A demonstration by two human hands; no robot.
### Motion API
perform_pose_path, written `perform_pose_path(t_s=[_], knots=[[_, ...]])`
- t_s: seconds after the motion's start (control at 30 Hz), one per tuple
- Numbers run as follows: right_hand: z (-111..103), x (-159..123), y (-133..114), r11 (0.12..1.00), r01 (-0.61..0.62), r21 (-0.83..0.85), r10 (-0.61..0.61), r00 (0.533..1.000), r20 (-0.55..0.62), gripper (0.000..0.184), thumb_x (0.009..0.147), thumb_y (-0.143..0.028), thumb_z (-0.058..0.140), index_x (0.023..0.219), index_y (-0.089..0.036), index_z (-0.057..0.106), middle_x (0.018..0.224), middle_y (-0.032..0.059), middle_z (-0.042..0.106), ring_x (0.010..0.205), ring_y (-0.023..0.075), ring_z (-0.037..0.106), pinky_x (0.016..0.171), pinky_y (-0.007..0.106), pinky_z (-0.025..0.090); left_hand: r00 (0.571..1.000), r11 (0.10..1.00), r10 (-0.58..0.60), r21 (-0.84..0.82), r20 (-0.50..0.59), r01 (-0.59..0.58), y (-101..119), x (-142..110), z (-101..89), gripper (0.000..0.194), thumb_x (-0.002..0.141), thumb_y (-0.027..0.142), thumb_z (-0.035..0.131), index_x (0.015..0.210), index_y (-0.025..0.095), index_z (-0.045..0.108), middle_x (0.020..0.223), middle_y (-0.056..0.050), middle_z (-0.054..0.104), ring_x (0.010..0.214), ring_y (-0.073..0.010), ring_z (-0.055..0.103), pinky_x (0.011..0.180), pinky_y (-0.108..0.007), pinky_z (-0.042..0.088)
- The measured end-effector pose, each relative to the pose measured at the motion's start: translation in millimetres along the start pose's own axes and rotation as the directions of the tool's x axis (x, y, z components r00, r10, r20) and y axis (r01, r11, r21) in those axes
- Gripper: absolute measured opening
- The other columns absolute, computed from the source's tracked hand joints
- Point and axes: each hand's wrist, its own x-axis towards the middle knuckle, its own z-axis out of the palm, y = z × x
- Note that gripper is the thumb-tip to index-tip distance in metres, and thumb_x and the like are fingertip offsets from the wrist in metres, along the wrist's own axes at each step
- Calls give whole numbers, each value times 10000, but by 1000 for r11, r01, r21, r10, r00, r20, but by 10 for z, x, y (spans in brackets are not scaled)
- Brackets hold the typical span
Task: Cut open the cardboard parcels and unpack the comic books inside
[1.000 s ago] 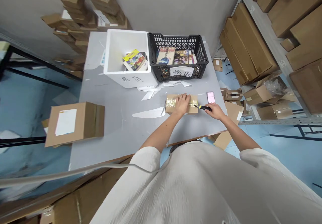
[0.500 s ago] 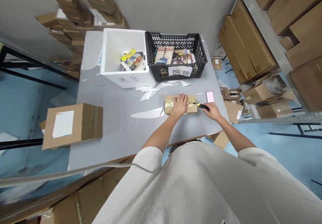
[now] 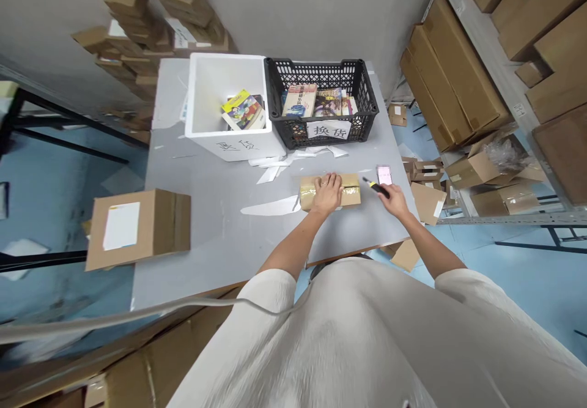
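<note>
A small taped cardboard box [image 3: 351, 195] lies near the front edge of the grey table. My left hand [image 3: 327, 192] rests flat across its top, fingers stretched out. In my right hand [image 3: 393, 199] is a black and yellow utility knife [image 3: 378, 188], gripped by its handle. The knife's tip points left and stands a little apart from the box's right end. Just beyond the right hand lies a phone [image 3: 384, 174] with a lit pinkish screen.
A white foam box [image 3: 233, 146] and a black plastic crate [image 3: 321, 133], both holding books, stand at the table's back. Paper strips [image 3: 270, 207] lie on the table [image 3: 206, 224]. A larger carton [image 3: 172, 224] sits at the left edge. Shelves with cartons [image 3: 452, 77] rise at right.
The right hand has drawn the knife off the box, to the right. My left hand has stayed on the box.
</note>
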Motion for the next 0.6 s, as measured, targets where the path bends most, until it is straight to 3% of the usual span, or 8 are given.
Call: perform_pose_path(t_s=[0.07, 0.2, 0.43, 0.6], knots=[[-90, 10, 143, 998, -67, 15, 68, 995, -74, 591, 1113, -648, 504, 1434, -220, 756, 1276, 199, 763, 1171, 417, 655, 1071, 577, 555, 1000, 1000, 5, -18, -12, -5, -16, -14, 29, 628, 1156, 371, 308, 1700, 151, 532, 1788, -229, 510, 1698, -393, 406, 1380, -658, 242], [-212, 15, 278, 996, -80, 26, 81, 995, -65, 607, 1081, -693, 570, 1419, -227, 761, 1298, 192, 766, 1194, 415, 667, 1086, 575, 553, 999, 998, -1, -55, -40, -1, -39, -42, 91, 621, 1149, 382, 352, 1697, 153, 533, 1808, -226, 483, 1717, -393, 381, 1389, -642, 231], [-18, 83, -31, 991, -76, 111, 79, 997, -21, 593, 1060, -710, 604, 1361, -232, 782, 1264, 175, 773, 1229, 410, 666, 1110, 576, 555, 999, 994, 24, -109, -24, -26, -152, -32, 97, 599, 1094, 352, 450, 1639, 137, 574, 1838, -228, 427, 1749, -376, 330, 1417, -619, 217], [93, 194, -239, 966, -78, 247, 84, 996, -14, 610, 1012, -767, 638, 1288, -244, 788, 1250, 159, 783, 1206, 386, 686, 1111, 574, 564, 1000, 995, -12, -103, -15, 10, -412, -315, -35, 604, 1078, 465, 556, 1625, 211, 585, 1858, -193, 395, 1769, -400, 272, 1425, -678, 176]])
